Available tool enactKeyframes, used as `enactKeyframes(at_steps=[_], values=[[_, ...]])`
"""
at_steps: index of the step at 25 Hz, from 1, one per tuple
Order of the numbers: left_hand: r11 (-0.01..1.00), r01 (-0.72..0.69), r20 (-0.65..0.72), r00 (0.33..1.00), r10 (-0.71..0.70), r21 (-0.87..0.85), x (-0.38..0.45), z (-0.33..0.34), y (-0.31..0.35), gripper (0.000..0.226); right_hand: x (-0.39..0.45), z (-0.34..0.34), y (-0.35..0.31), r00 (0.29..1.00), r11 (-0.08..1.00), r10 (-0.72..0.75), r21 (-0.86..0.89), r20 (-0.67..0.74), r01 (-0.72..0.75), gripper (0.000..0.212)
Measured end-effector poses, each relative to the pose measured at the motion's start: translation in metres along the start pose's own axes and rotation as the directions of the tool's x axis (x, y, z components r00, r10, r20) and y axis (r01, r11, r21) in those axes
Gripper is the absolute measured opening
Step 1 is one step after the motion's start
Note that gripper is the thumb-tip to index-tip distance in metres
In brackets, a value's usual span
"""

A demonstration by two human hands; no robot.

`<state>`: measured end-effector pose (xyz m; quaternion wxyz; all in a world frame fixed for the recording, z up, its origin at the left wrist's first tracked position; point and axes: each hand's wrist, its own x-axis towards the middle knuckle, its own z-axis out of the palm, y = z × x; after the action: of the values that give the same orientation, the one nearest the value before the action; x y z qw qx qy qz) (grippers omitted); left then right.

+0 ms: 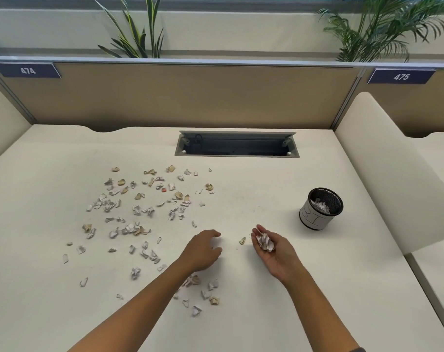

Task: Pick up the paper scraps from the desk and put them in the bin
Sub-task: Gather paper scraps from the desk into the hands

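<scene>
Head view: cupped right hand (269, 247) held crumpled paper scraps (265, 242) loosely; tipping could spill them short of the mesh bin (320, 209). Left hand (203, 251) hovered relaxed, empty.

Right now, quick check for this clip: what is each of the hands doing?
Left hand: open, palm down over the desk, holding nothing.
Right hand: palm up, cupping a pile of paper scraps.

An open-plan office: a cream bench (266, 288) backed by a tan partition (190, 97) with number plates 474 (28, 70) and 475 (401, 77), a cable hatch (237, 144) near its far edge, and potted plants (137, 34) behind.
</scene>
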<state>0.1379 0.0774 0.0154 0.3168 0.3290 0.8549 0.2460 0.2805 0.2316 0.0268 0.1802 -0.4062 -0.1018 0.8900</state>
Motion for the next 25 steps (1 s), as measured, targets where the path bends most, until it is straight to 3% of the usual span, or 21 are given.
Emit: enactKeyframes(at_steps=[3,7,10,12,16,22,25], values=[[0.996,-0.022,0.094,0.995,0.014,0.088,0.002,0.007,-0.011,0.061,-0.009,0.008,-0.043,0.992,0.991,-0.115,0.081,0.054,0.110,0.025],[0.955,-0.118,0.121,0.989,0.088,0.272,0.007,0.001,-0.016,0.063,-0.017,0.013,-0.111,0.933,0.931,-0.357,0.094,0.040,0.352,0.025],[0.953,-0.137,0.150,0.984,0.098,0.272,0.009,-0.007,-0.022,0.061,-0.012,0.010,-0.146,0.858,0.858,-0.513,-0.038,-0.012,0.512,0.026],[0.958,-0.146,0.160,0.981,0.108,0.247,0.009,-0.010,-0.024,0.061,-0.006,0.008,-0.158,0.803,0.785,-0.595,-0.229,-0.025,0.575,0.027],[0.979,-0.130,0.114,0.987,0.113,0.157,0.011,-0.014,-0.029,0.058,0.005,0.000,-0.168,0.722,0.562,-0.690,-0.595,0.044,0.574,0.030],[0.985,-0.119,0.085,0.990,0.109,0.128,0.017,-0.015,-0.037,0.054,0.004,-0.003,-0.157,0.654,0.429,-0.752,-0.693,0.082,0.580,0.032],[0.987,-0.112,0.050,0.993,0.106,0.119,0.017,-0.011,-0.037,0.052,-0.004,0.003,-0.138,0.608,0.210,-0.757,-0.791,0.241,0.575,0.027]])
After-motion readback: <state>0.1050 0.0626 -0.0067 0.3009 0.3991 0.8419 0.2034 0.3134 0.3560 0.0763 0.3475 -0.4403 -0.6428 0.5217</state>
